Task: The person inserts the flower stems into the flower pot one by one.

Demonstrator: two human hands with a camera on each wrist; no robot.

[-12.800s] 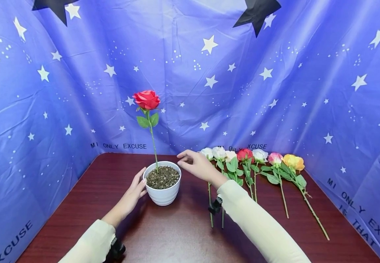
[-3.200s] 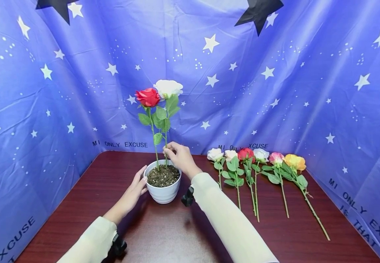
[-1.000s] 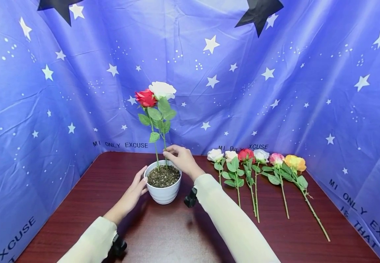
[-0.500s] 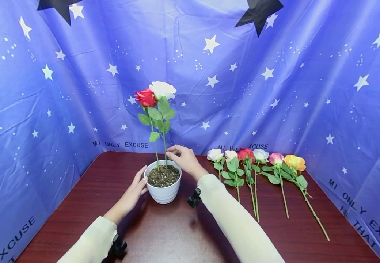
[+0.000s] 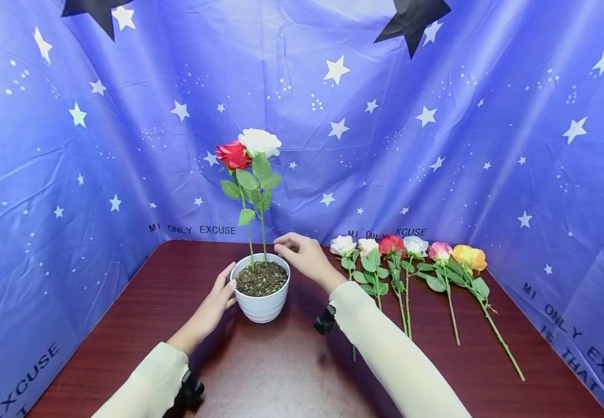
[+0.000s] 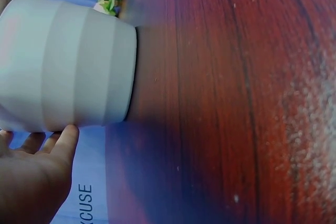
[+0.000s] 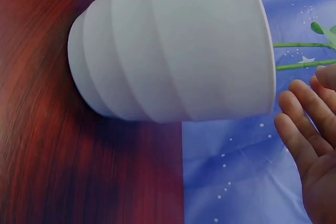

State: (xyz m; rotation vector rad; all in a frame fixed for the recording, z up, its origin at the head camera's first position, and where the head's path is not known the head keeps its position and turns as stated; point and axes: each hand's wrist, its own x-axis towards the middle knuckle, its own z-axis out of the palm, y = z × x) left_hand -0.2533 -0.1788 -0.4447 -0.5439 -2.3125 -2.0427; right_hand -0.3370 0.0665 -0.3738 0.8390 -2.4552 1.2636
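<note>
In the head view a white ribbed flowerpot (image 5: 262, 309) full of soil stands on the table. A red rose (image 5: 233, 155) and a white rose (image 5: 260, 142) rise upright from the soil, their blooms touching. My left hand (image 5: 213, 305) rests its fingers against the pot's left side; the left wrist view shows the fingertips (image 6: 67, 137) on the pot wall. Just right of the stems, above the rim, my right hand (image 5: 309, 260) holds nothing. In the right wrist view its loosely extended fingers (image 7: 299, 135) are apart from the pot.
Several artificial roses lie in a row on the right of the dark red table (image 5: 140, 290), among them a white rose (image 5: 342, 245), a pink rose (image 5: 440, 253) and a yellow rose (image 5: 469, 257). A blue star-printed curtain (image 5: 302, 104) surrounds the table's back and sides.
Earlier a white rose joined the red one in the pot, held by my right hand. That hand has since let go of the stem and moved right. My left hand stays at the pot.
</note>
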